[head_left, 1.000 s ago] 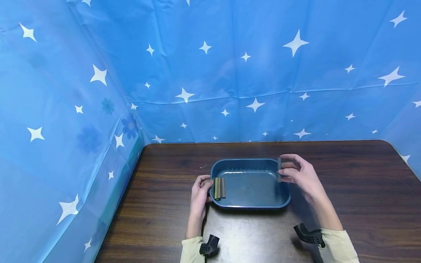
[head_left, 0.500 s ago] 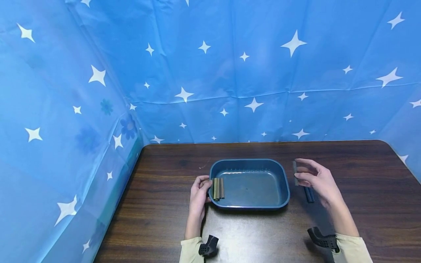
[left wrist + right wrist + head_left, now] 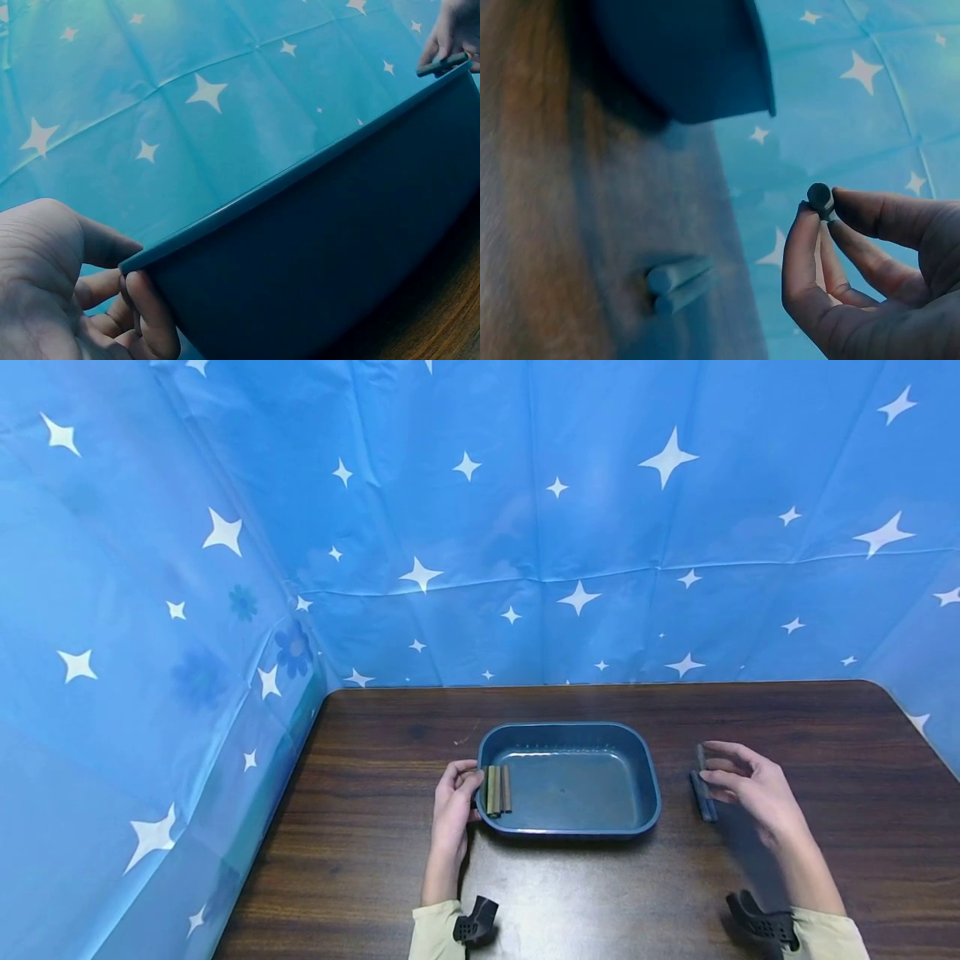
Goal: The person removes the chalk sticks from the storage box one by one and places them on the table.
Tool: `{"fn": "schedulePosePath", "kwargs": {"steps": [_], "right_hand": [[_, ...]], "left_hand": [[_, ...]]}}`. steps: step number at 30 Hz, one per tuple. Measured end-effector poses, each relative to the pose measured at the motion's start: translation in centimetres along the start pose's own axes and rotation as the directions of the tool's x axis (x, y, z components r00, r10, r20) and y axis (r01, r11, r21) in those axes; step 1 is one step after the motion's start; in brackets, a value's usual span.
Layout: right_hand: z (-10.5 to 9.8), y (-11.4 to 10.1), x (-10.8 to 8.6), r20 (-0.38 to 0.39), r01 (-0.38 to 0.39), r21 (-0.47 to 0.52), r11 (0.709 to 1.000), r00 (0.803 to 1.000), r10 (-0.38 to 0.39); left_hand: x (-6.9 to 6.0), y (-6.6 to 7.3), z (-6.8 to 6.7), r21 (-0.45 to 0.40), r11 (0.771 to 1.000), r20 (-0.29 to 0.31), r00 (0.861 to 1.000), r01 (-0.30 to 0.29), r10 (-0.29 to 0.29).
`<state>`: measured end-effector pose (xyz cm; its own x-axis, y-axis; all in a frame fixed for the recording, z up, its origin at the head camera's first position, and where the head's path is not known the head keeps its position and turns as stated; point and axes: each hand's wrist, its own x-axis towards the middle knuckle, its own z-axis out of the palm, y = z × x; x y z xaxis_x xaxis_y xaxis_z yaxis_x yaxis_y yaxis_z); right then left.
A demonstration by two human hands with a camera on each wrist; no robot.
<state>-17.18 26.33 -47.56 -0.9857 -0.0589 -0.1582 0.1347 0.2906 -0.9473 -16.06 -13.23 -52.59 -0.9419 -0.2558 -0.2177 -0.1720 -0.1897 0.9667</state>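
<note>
A blue rectangular plastic basin [image 3: 570, 833] stands on the table in the head view. My left hand [image 3: 452, 802] grips its left rim, the thumb over the edge and the fingers outside. Inside, against the left wall, lie several olive and brown sticks [image 3: 498, 790] side by side. To the basin's right, my right hand [image 3: 761, 789] pinches a thin dark grey round stick [image 3: 820, 196] between thumb and fingertips. In the right wrist view this stick is above the table, apart from two blue-grey round sticks [image 3: 679, 282] lying side by side on the wood.
The dark wood table [image 3: 375, 860] ends at a back edge beneath a blue curtain [image 3: 480, 543] with white stars. Another stretch of curtain [image 3: 150, 710] runs along the left side. A black wrist mount [image 3: 476, 920] sits at the left cuff, another [image 3: 761, 922] at the right.
My right hand has carried the grey stick from over the basin's right rim rightward and down, near the two blue-grey sticks, which have come into view. The left hand and basin stay put.
</note>
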Motion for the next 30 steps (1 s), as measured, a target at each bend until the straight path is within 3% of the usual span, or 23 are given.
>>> {"fn": "schedulePosePath", "kwargs": {"steps": [8,16,30], "right_hand": [[-0.7,1.6,0.1,-0.010,-0.008,-0.108,0.994,1.000,0.007],[-1.3,3.0,0.5,-0.021,-0.035,-0.200,0.979,0.999,0.031],[-0.6,3.6,1.0,-0.116,-0.013,-0.464,0.886,0.992,-0.046]], "left_hand": [[-0.2,0.0,0.2,-0.031,0.999,0.012,0.999,-0.029,0.030],[-0.3,0.1,0.3,-0.024,1.000,0.008,1.000,-0.017,0.018],[-0.1,0.1,0.2,0.008,1.000,-0.005,1.000,-0.007,0.007]]}}
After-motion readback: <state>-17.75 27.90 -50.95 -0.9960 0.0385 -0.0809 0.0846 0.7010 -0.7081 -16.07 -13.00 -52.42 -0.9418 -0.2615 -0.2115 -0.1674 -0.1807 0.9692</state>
